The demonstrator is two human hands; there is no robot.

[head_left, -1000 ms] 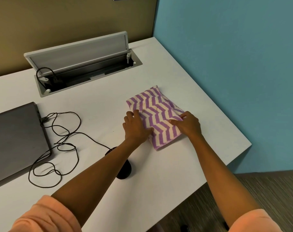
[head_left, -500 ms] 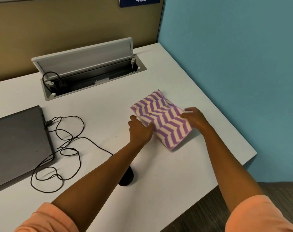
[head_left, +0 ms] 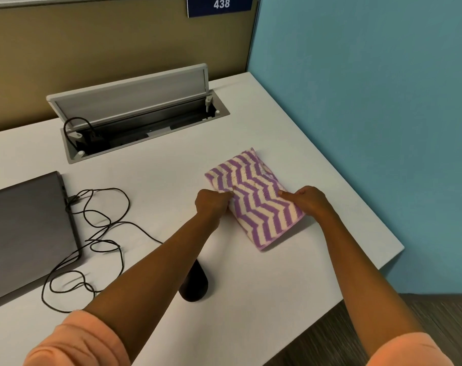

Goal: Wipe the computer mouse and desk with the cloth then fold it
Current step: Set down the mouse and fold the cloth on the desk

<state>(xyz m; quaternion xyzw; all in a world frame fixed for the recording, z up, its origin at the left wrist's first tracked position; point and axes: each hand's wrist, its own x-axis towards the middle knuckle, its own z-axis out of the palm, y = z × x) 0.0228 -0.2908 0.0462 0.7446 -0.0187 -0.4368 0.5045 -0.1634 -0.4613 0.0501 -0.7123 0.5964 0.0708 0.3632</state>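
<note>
The folded cloth (head_left: 253,196), striped purple and cream in a zigzag, lies flat on the white tabletop (head_left: 171,167) toward its right side, near the edge that runs along the blue wall (head_left: 370,128). It forms a long rectangle set at an angle, its far corner pointing away from the person.

The left hand (head_left: 211,204) is at the cloth's left edge, about midway along it. Its grip is closed, fingers curled into a fist with the edge of the cloth pinched at the thumb side. The right hand (head_left: 308,200) is at the opposite, right edge. Its grip is also closed on the cloth, thumb pressed on the top surface and the other fingers tucked at or under the edge; how far they reach beneath cannot be told. Both forearms extend from orange sleeves (head_left: 76,339) at the bottom of the view.

The black mouse (head_left: 195,285) sits on the tabletop well apart from the cloth, partly hidden beneath the left forearm. Its black cable (head_left: 100,233) runs in loose loops across the tabletop to the side of a closed grey laptop (head_left: 26,228) at the left.

At the back of the tabletop a recessed cable box (head_left: 142,128) stands with its lid (head_left: 129,96) raised. A blue plate (head_left: 220,5) on the tan partition (head_left: 92,48) reads 438.
</note>
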